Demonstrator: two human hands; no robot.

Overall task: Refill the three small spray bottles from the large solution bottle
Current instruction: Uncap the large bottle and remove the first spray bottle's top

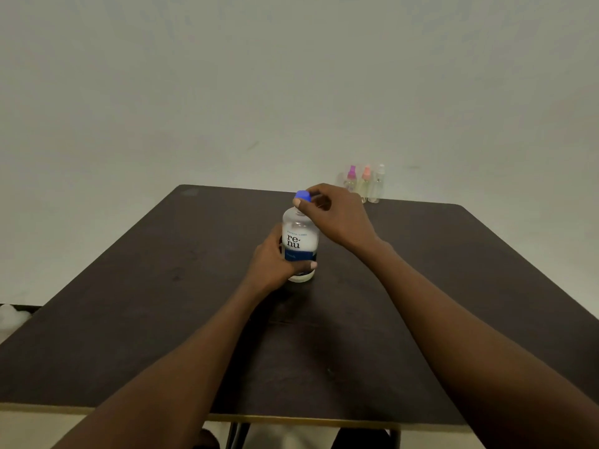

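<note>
Your left hand wraps the lower body of the large solution bottle, upright in the middle of the desk, your right hand pinches its blue cap from above, and the three small spray bottles stand together at the far edge.

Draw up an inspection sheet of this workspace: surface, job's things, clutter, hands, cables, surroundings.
Surface: dark brown flat table, faintly scuffed.
Job's things: large clear plastic solution bottle upright mid-table, its blue plastic cap on. In a close row at the far edge stand the magenta-topped small clear spray bottle, orange-topped small clear spray bottle and white-topped small clear spray bottle.
Clutter: nothing seen.
Hands: left hand grips the solution bottle's body; right hand pinches the cap.
Cables: nothing seen.
Surroundings: plain pale wall behind; blurred white object past the table's left edge, unidentifiable.
</note>
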